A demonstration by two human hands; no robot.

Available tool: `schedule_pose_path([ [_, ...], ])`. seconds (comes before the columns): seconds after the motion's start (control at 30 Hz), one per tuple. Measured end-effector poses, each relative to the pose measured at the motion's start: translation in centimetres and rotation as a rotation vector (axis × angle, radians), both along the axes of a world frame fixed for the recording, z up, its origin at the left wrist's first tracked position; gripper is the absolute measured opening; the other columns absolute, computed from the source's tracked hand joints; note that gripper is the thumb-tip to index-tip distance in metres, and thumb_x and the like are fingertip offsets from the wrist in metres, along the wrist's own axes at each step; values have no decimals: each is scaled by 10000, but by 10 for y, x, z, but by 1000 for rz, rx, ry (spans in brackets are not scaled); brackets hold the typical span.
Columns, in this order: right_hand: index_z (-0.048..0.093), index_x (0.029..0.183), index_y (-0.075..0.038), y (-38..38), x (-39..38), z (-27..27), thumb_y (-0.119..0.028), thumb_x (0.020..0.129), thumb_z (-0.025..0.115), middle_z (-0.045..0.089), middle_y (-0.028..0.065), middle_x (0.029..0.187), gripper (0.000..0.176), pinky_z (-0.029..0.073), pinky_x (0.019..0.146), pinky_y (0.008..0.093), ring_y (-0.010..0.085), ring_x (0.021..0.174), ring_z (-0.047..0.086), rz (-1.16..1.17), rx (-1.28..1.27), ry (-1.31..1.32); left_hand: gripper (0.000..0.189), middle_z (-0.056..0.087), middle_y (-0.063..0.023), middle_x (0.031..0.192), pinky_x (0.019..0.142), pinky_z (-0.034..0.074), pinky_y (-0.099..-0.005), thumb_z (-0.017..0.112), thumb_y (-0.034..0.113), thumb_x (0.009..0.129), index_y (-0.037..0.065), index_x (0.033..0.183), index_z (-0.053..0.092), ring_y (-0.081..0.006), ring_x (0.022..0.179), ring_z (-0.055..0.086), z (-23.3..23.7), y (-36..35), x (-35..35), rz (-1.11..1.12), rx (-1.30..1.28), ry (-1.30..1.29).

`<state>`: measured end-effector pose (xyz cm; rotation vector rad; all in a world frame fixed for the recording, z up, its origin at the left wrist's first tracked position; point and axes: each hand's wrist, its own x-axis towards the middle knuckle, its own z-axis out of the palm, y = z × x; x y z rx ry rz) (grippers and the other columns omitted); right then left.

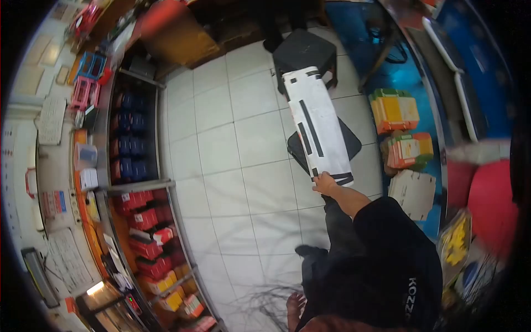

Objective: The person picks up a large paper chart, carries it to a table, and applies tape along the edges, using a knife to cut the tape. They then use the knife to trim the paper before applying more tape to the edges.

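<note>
My right hand (325,183) is closed around the near end of a long white box (323,122) with black strips along it. The box's far end reaches a black stool (305,51). Below its middle is a dark flat shape with rounded corners (349,143), perhaps another stool seat, partly hidden by the box. My left hand (296,304) hangs low near my leg, holding nothing, its fingers apart and slightly blurred.
Shelves on the left hold blue boxes (131,143), red boxes (145,218) and yellow boxes (170,299). On the right, packets (394,110) and a white carton (412,193) lie on a blue surface. A person's dark shoe (271,44) shows at the top. White tiles (221,160) cover the floor.
</note>
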<state>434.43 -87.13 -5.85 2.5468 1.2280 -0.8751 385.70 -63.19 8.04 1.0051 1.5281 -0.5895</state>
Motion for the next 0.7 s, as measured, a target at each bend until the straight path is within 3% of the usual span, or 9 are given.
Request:
schedule_pose_path([
  [0.03, 584, 1145, -288, 5, 10, 0, -243, 908, 478, 517, 99, 1170, 264, 430, 795, 424, 303, 1029, 561, 29, -57, 81, 578, 592, -141, 1126, 701, 512, -398, 567, 442, 888, 64, 1298, 418, -283, 883, 633, 19, -20, -4, 41, 33, 18],
  [0.13, 606, 1110, -243, 15, 28, 10, -266, 813, 611, 596, 80, 1045, 298, 461, 740, 411, 265, 966, 610, 222, -47, 147, 592, 462, -210, 1327, 833, 500, -432, 477, 363, 935, 48, 1405, 301, -323, 1066, 567, 49, -62, 9, 265, 61, 77],
  [0.2, 631, 1059, -185, 24, 28, 7, -263, 706, 709, 659, 65, 930, 370, 499, 706, 400, 235, 922, 649, 222, -36, 198, 566, 514, -205, 1268, 768, 511, -416, 488, 369, 934, 48, 1374, 334, -317, 1003, 597, 50, -86, 18, 318, 93, -43],
  [0.27, 636, 1046, -169, 28, 26, 8, -241, 717, 692, 663, 73, 954, 342, 511, 703, 403, 247, 920, 655, 241, -55, 263, 524, 556, -194, 1211, 748, 513, -399, 509, 360, 933, 46, 1332, 382, -307, 951, 617, 37, -110, 32, 323, 107, -109],
  [0.43, 639, 980, -111, 7, 45, 83, -176, 709, 636, 653, 123, 906, 279, 508, 701, 432, 297, 855, 652, 203, 178, 317, 444, 597, -179, 1133, 737, 516, -373, 548, 336, 931, 47, 1255, 454, -277, 899, 634, 34, -144, 81, 291, 135, -235],
  [0.57, 613, 928, -78, -28, 63, 191, -126, 703, 605, 619, 142, 817, 230, 483, 650, 422, 311, 731, 620, -10, 544, 397, 472, 606, -175, 1117, 729, 518, -380, 559, 376, 923, 46, 1243, 453, -269, 883, 643, 25, -145, 88, 262, 147, -335],
  [0.63, 605, 929, -72, -56, 73, 234, -121, 718, 608, 602, 153, 779, 217, 465, 616, 415, 321, 692, 599, -143, 783, 429, 492, 615, -170, 1097, 719, 518, -377, 570, 407, 913, 55, 1239, 461, -268, 875, 647, -3, -151, 86, 264, 155, -455],
  [0.7, 598, 930, -63, -86, 75, 275, -64, 732, 578, 589, 121, 761, 199, 458, 588, 350, 272, 655, 587, -344, 905, 253, 487, 620, -168, 1091, 717, 518, -369, 582, 418, 905, 62, 1220, 477, -265, 881, 647, -29, -152, 85, 295, 154, -488],
])
